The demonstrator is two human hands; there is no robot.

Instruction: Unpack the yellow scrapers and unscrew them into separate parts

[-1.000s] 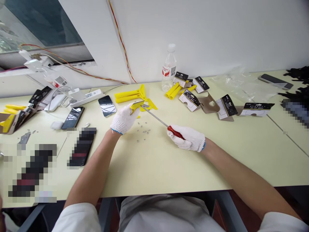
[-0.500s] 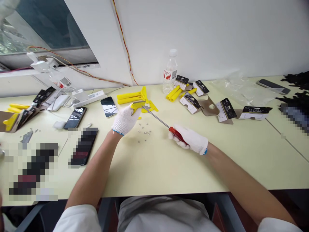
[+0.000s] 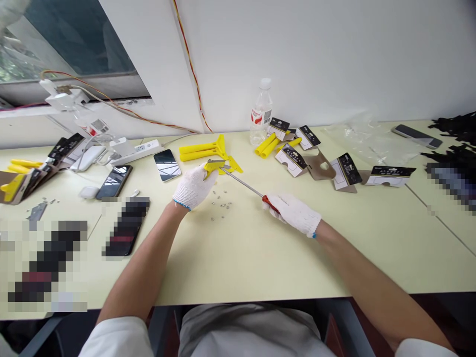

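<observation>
My left hand [image 3: 195,187], in a white knitted glove, is closed on a yellow plastic scraper head [image 3: 211,169] with a thin grey metal strip along its top. My right hand [image 3: 296,214], gloved the same way, grips the red handle of a screwdriver [image 3: 245,184]. The long shaft points up and left, and its tip meets the right side of the scraper head; exact contact is too small to make out. Several small screws [image 3: 222,205] lie loose on the table just below. Behind the left hand are yellow scraper handles [image 3: 199,149] and a flat yellow piece [image 3: 235,164].
A clear bottle [image 3: 261,116] stands by the wall. Black-and-white cardboard packages [image 3: 346,171] and a plastic bag [image 3: 372,141] lie to the right. Phones [image 3: 167,164] and a power strip [image 3: 137,151] are at the left. The table's near edge [image 3: 238,301] runs before my body.
The right hand has turned slightly around the screwdriver handle, covering more of the red. The tip stays at the scraper head, and the left hand keeps its hold. The whole view has shifted slightly.
</observation>
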